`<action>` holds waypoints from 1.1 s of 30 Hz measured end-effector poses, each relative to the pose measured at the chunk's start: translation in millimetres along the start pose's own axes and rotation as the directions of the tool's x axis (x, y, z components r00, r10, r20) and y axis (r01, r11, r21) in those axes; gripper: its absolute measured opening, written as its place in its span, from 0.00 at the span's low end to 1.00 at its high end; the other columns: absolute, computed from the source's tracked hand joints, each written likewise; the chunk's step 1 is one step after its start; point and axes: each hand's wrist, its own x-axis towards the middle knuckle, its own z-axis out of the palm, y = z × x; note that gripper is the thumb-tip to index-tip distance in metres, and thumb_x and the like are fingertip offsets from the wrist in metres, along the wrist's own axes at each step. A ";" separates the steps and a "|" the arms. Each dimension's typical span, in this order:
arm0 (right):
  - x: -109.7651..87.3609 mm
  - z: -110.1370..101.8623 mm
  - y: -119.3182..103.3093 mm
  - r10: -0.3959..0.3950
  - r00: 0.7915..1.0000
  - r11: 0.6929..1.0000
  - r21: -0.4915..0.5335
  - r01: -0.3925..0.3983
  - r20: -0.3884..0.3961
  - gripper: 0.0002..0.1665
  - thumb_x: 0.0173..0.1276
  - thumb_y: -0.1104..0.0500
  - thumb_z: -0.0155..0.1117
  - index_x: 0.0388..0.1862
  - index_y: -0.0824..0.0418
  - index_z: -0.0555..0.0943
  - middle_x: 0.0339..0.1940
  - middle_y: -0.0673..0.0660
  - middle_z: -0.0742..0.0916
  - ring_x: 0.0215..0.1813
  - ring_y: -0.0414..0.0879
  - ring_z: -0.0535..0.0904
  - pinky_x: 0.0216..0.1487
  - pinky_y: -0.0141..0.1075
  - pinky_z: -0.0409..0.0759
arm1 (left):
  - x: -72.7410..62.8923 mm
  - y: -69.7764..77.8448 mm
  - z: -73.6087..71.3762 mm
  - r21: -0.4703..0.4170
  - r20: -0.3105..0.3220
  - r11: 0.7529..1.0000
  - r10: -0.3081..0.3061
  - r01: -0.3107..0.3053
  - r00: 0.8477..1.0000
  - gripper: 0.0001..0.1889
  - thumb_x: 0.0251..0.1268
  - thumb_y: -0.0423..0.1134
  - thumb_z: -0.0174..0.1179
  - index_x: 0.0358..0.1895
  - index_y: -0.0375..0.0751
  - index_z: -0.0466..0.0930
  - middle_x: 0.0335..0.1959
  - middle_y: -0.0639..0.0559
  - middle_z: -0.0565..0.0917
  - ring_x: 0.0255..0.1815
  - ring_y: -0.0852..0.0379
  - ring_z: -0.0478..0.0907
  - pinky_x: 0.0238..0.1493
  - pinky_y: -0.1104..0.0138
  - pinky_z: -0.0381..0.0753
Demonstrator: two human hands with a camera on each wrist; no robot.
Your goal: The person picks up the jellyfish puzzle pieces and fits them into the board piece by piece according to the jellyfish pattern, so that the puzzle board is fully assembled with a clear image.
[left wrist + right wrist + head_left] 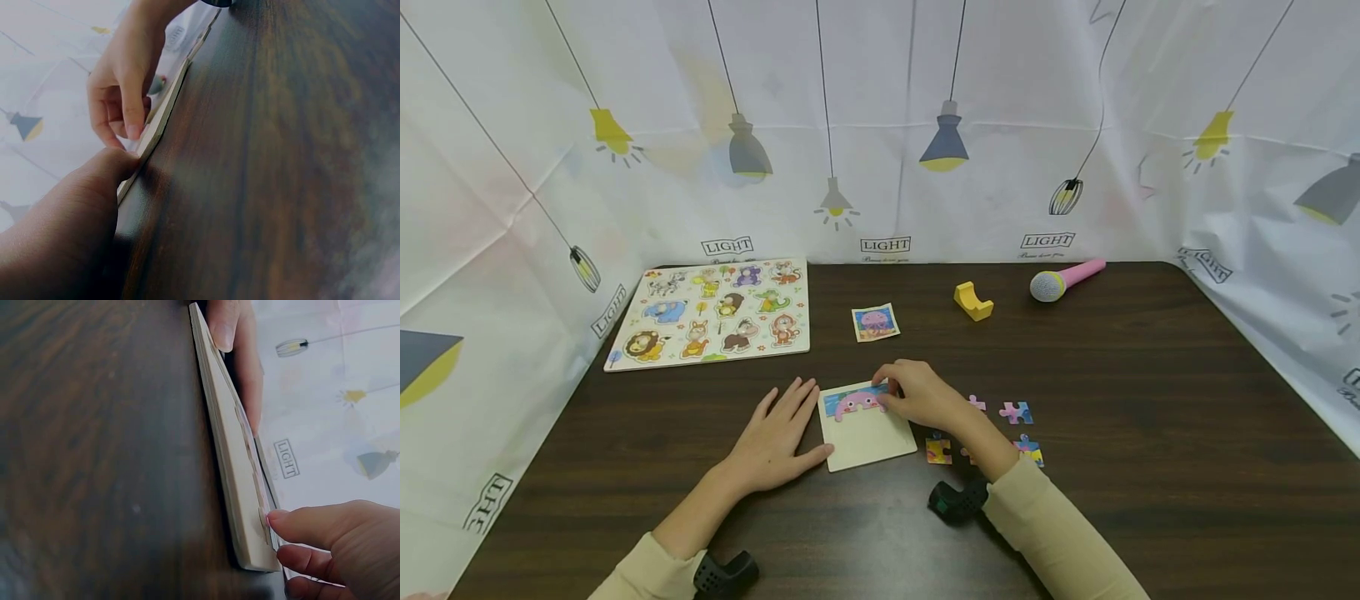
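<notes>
A pale wooden puzzle board lies on the dark table, with pink-and-blue jigsaw pieces along its far edge. At the board's far right corner, my right hand pinches a puzzle piece with thumb and curled forefinger; the fingers partly cover it. In the right wrist view, the thumb touches the piece at the board's edge. My left hand rests flat on the table with fingers spread, its thumb touching the board's left edge. Several loose puzzle pieces lie right of the board, some hidden behind my right wrist.
Behind the board lies a small card with a pink octopus picture. A large animal puzzle board is at the back left. A yellow curved block and a pink toy microphone lie toward the back right, before a white printed cloth.
</notes>
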 end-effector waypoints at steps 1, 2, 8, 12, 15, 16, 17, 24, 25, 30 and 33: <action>-0.6 -0.4 -0.2 0.000 1.000 1.000 -0.001 0.000 0.001 0.11 0.61 0.61 0.64 0.43 0.60 0.80 0.26 0.48 0.75 0.26 0.40 0.67 0.26 0.30 0.68 | 0.1 0.0 0.2 0.000 0.000 1.000 0.001 -0.001 1.000 0.45 0.61 0.67 0.42 0.70 0.34 0.52 0.71 0.43 0.53 0.72 0.47 0.46 0.66 0.48 0.44; -1.3 -0.8 -0.3 0.002 1.000 1.000 -0.001 -0.002 0.003 0.11 0.61 0.61 0.64 0.43 0.60 0.80 0.26 0.48 0.75 0.26 0.40 0.67 0.26 0.30 0.68 | 0.2 0.1 0.2 0.000 0.000 1.000 0.001 -0.001 1.000 0.45 0.62 0.67 0.42 0.70 0.34 0.52 0.71 0.43 0.53 0.72 0.47 0.46 0.66 0.48 0.44; -6.9 -4.1 0.3 -0.004 1.000 1.000 0.005 0.004 -0.006 0.12 0.61 0.60 0.65 0.43 0.60 0.80 0.27 0.48 0.76 0.27 0.40 0.67 0.27 0.30 0.69 | -0.1 0.1 1.1 -0.001 0.004 1.000 -0.002 0.002 1.000 0.45 0.62 0.68 0.40 0.71 0.35 0.51 0.71 0.43 0.52 0.72 0.48 0.45 0.66 0.48 0.43; -12.4 -6.3 2.9 -0.027 0.999 1.000 -0.006 0.027 -0.026 0.11 0.61 0.61 0.64 0.43 0.60 0.80 0.29 0.49 0.77 0.28 0.41 0.68 0.28 0.31 0.69 | -0.5 -0.4 2.2 -0.002 0.011 1.000 -0.005 0.005 1.000 0.45 0.62 0.69 0.39 0.71 0.35 0.50 0.72 0.44 0.51 0.72 0.49 0.44 0.67 0.48 0.42; -17.4 -8.9 5.2 -0.034 0.999 0.999 -0.012 0.034 -0.037 0.12 0.61 0.60 0.64 0.44 0.60 0.80 0.31 0.50 0.78 0.31 0.41 0.70 0.30 0.32 0.71 | -0.9 -0.6 2.7 -0.002 0.011 1.000 -0.004 0.004 1.000 0.45 0.62 0.69 0.39 0.71 0.36 0.49 0.72 0.44 0.51 0.72 0.49 0.43 0.67 0.49 0.42; -19.1 -10.2 5.5 -0.032 0.999 0.999 -0.013 0.032 -0.040 0.12 0.61 0.60 0.65 0.44 0.60 0.81 0.32 0.51 0.78 0.32 0.42 0.71 0.31 0.33 0.72 | -1.0 -0.6 2.7 -0.001 0.010 1.000 -0.004 0.004 1.000 0.45 0.61 0.69 0.39 0.71 0.36 0.50 0.72 0.44 0.51 0.72 0.49 0.43 0.67 0.48 0.42; -20.5 -11.3 6.4 -0.031 0.999 0.999 -0.016 0.031 -0.041 0.12 0.61 0.59 0.65 0.44 0.60 0.81 0.33 0.51 0.78 0.33 0.42 0.71 0.32 0.34 0.72 | -1.1 -0.6 2.6 -0.001 0.009 1.000 -0.004 0.004 1.000 0.45 0.61 0.69 0.39 0.71 0.36 0.49 0.72 0.44 0.51 0.72 0.49 0.43 0.67 0.48 0.42; -30.9 -18.9 16.7 -0.011 0.999 1.000 -0.008 0.010 -0.041 0.15 0.61 0.58 0.65 0.46 0.60 0.80 0.40 0.54 0.80 0.44 0.48 0.74 0.45 0.42 0.73 | -0.9 0.0 2.0 -0.007 0.000 1.000 0.000 0.000 1.000 0.45 0.62 0.68 0.40 0.71 0.36 0.50 0.72 0.44 0.52 0.72 0.49 0.45 0.66 0.48 0.43; -32.8 -19.7 19.1 -0.004 0.999 1.000 -0.004 0.004 -0.039 0.15 0.61 0.57 0.65 0.46 0.59 0.80 0.41 0.54 0.80 0.45 0.48 0.73 0.46 0.43 0.72 | -1.0 0.1 2.0 -0.008 0.001 1.000 0.000 0.000 1.000 0.45 0.62 0.68 0.40 0.71 0.35 0.50 0.72 0.44 0.52 0.72 0.48 0.45 0.66 0.48 0.43; -42.6 -23.7 28.9 0.010 0.999 1.000 0.003 -0.010 -0.035 0.19 0.59 0.52 0.66 0.48 0.58 0.80 0.44 0.53 0.80 0.48 0.49 0.71 0.48 0.45 0.71 | -1.2 0.9 1.5 -0.010 0.006 1.000 -0.002 0.003 1.000 0.45 0.62 0.68 0.40 0.71 0.35 0.50 0.72 0.44 0.52 0.72 0.48 0.45 0.66 0.48 0.43; -48.5 -27.0 32.1 0.037 0.999 0.999 0.006 -0.037 -0.020 0.22 0.58 0.49 0.67 0.49 0.57 0.79 0.45 0.53 0.80 0.49 0.50 0.69 0.48 0.47 0.70 | -1.1 1.2 1.1 -0.015 0.004 1.000 -0.002 0.002 1.000 0.45 0.62 0.68 0.41 0.71 0.35 0.50 0.72 0.43 0.52 0.72 0.48 0.45 0.66 0.48 0.43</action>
